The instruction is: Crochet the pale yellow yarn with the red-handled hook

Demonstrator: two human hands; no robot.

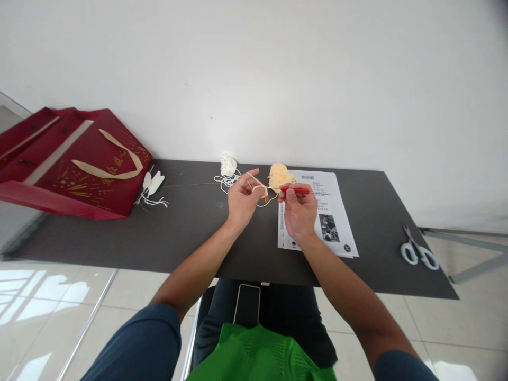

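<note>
Phone (246, 304) lying on lap, right hand (298, 211) pinching red crochet hook (296, 190), left hand (243, 198) pinching yellow yarn (260, 188), far yarn ball (279, 174) resting on surface (190, 227).

A red crochet hook (296, 190) lies level, touching pale yellow yarn (259, 187) above the table.

both my forearms reach out from the 6 o'clock edge and converge toward the middle, bare from the rolled dark blue sleeves to the wrists. my left hand (243, 197) sits at about 11 o'clock of my right, back of the hand up, index finger stretched out toward 1 o'clock and the other fingers curled in a loose pinch. my right hand (298, 209) is closed, knuckles up, thumb and forefinger pressed together at its 12 o'clock tip, close beside the left fingertips.
</note>
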